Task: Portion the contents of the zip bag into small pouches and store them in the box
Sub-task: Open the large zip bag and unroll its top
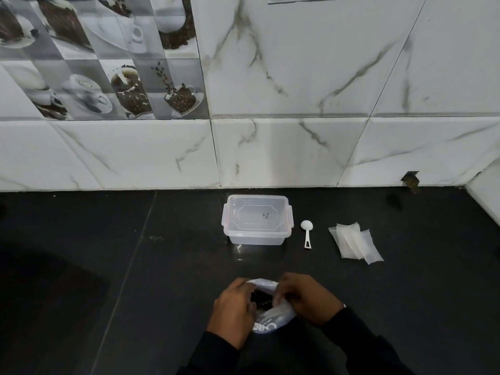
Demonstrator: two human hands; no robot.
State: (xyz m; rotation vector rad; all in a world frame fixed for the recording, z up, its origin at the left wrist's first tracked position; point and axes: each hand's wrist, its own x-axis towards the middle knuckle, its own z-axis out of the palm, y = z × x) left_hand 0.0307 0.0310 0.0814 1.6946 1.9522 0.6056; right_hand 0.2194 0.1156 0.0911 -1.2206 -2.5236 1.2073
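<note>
low in the frame, our left hand and right hand pinch the zip bag, fingers curled on its mouth; box sits centre.

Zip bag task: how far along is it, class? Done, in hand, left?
Done: nothing portioned; the pouches lie flat beside the spoon, and none shows in the clear box. In hand: left hand and right hand grip the zip bag at its mouth. Left: scooping, filling, boxing.
</note>
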